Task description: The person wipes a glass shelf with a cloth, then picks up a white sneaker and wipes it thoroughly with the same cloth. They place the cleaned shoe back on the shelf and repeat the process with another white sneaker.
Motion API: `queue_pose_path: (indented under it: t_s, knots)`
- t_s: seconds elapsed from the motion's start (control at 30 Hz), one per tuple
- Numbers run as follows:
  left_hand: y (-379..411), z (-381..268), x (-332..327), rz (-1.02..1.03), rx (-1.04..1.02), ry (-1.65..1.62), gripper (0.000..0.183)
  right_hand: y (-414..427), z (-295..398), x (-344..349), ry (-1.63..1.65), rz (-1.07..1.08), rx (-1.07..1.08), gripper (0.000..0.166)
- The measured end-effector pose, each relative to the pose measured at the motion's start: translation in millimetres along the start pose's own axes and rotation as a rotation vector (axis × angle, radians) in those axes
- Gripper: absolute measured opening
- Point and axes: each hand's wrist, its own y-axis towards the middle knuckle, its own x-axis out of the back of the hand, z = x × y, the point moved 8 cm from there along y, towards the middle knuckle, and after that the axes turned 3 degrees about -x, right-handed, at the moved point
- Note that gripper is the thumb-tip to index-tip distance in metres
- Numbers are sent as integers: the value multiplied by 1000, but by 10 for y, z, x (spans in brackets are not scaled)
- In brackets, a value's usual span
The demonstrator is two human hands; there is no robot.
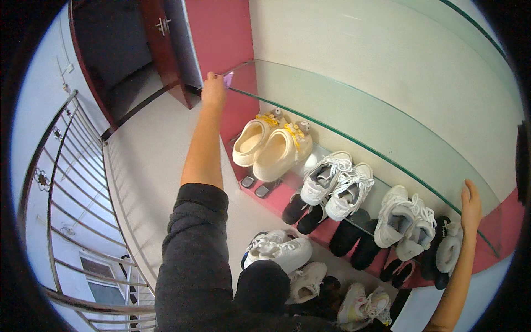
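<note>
My left hand (213,92), arm stretched forward, has its fingers closed on a small lilac cloth (228,79) at the left end of a clear glass shelf (356,108). Farther right, my right hand (471,207) is at the front edge of the same shelf, fingers pointing up; its grip is hidden. No shoes stand on this glass. On the level below are cream clogs (271,151) with yellow bows, white sneakers (338,184), another white pair (404,224) and a grey fluffy slipper (449,251) near my right forearm.
Dark shoes (309,213) sit on the pink bottom board (286,203). White sneakers (278,251) and other shoes (365,305) are on the floor close to my body. A metal railing (52,195) runs along the left. Behind it stands an open brown door (164,54); another glass shelf (460,25) is above.
</note>
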Motion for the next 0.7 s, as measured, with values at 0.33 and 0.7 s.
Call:
queue_pose_path:
  t_s: [0.33,0.7]
  knots:
    - [-533,-991,614,-98,53,-229,19,-38,84,38,-112,-73,-17,41]
    - [-1276,-2604,1126,-69,-384,-48,14,-127,371,132,-125,-113,5,39]
